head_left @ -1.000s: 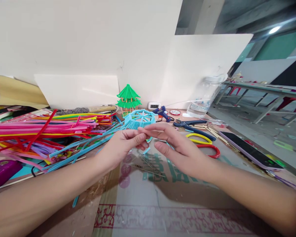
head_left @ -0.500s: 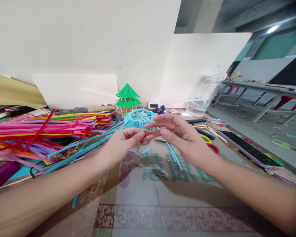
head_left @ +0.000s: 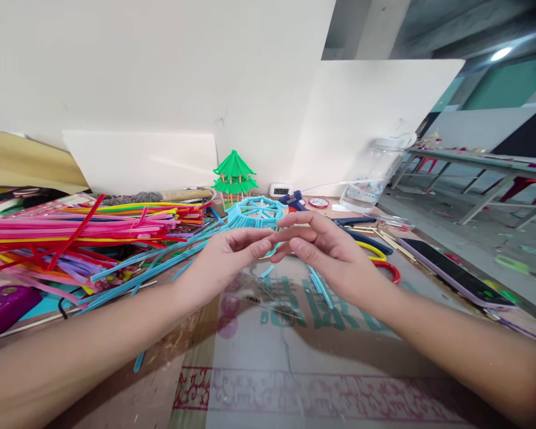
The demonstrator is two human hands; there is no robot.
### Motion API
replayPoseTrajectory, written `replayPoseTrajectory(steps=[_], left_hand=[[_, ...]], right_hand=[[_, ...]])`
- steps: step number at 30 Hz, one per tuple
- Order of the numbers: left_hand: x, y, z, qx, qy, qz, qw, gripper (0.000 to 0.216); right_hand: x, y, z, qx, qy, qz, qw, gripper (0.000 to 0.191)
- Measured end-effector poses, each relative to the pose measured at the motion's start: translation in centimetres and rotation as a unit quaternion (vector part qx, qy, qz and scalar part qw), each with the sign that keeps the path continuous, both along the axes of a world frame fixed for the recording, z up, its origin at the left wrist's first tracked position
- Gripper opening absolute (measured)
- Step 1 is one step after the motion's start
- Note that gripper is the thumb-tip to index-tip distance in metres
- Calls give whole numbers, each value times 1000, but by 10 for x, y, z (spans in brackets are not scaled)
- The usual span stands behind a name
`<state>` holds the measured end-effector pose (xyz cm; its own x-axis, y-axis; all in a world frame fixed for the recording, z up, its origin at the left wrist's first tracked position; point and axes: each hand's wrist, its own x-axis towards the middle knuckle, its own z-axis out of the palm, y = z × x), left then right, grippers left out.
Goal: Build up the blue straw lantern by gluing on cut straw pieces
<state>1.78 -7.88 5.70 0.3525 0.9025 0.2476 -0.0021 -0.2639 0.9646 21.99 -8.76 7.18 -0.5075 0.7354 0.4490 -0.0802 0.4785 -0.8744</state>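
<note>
My left hand (head_left: 226, 257) and my right hand (head_left: 324, 253) meet fingertip to fingertip above the cardboard-covered table (head_left: 295, 381). Both pinch a small light-blue piece between them, mostly hidden by the fingers. Just behind the fingertips sits a light-blue round woven frame (head_left: 255, 213) made of pipe cleaners. A few short light-blue cut pieces (head_left: 317, 285) lie on the cardboard under my right hand. Long light-blue pipe cleaners (head_left: 152, 262) fan out to the left of my left hand.
A big pile of coloured pipe cleaners (head_left: 71, 235) fills the left. A green pagoda model (head_left: 233, 176), a small clock (head_left: 280, 190), a glue gun (head_left: 295, 202), a plastic jar (head_left: 375, 176), scissors (head_left: 370, 244) and a phone (head_left: 455, 273) lie behind and right. White boards stand at the back.
My right hand has risen and moved left, closing onto my left fingertips. The scissors it covered partly show again. The view shifted slightly.
</note>
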Motion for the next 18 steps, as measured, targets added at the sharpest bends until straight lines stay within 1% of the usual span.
replayPoseTrajectory(steps=[5,9,12,15,18], left_hand=[[1,3,-2,9,8,30,999,32],[-2,3,-3,8,31,22,999,31],[-4,1,-3,22,46,12,999,31],[-4,-1,-2,34,36,6,999,28],[-3,-3,-1,45,44,5,998,28]], right_hand=[[3,-3,-2,19,-65,-29,997,23],[1,-6,-2,35,-92,-25,995,23],[0,-7,-2,44,-113,-25,992,25],[1,-3,-2,56,-135,-84,986,30],[3,4,-3,100,-144,-147,973,30]])
